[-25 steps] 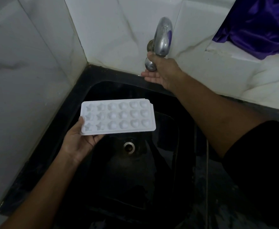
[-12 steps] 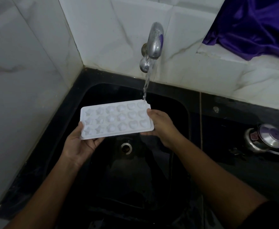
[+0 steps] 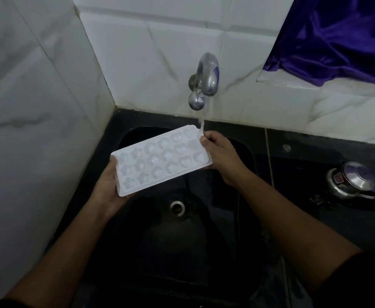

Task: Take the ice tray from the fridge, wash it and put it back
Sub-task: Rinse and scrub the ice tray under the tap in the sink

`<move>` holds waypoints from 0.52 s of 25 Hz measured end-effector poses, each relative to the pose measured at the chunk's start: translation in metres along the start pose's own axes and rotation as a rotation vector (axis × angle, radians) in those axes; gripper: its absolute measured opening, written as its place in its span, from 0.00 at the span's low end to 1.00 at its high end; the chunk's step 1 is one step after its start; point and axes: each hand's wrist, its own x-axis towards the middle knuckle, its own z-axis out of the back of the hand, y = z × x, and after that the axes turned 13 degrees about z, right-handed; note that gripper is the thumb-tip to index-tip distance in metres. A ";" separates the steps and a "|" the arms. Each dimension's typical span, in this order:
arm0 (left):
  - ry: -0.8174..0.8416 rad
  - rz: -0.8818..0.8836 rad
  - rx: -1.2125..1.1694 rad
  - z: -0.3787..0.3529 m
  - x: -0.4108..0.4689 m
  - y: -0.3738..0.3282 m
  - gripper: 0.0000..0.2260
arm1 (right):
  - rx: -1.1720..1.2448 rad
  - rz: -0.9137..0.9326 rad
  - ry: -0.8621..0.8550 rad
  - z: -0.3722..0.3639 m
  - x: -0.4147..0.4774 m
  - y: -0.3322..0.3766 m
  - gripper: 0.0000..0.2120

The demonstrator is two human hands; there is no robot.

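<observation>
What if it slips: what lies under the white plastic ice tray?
Below the white plastic ice tray lies the black sink basin with its round metal drain. The tray hides the basin's far part.

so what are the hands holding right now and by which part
Both hold the white ice tray over the sink: the left hand grips its near short end, the right hand its far short end by the water stream.

The ice tray (image 3: 162,160) now tilts, right end raised.
</observation>
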 end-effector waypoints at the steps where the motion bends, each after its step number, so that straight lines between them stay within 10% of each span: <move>1: -0.007 0.006 -0.007 0.001 0.003 -0.003 0.28 | 0.053 -0.006 0.032 0.000 0.000 0.003 0.11; 9: -0.036 0.040 -0.028 0.012 0.023 -0.003 0.28 | -0.241 0.142 -0.199 -0.018 0.015 -0.004 0.17; 13: -0.010 0.075 -0.116 0.022 0.040 -0.015 0.30 | -0.152 0.074 -0.039 -0.013 0.012 -0.006 0.14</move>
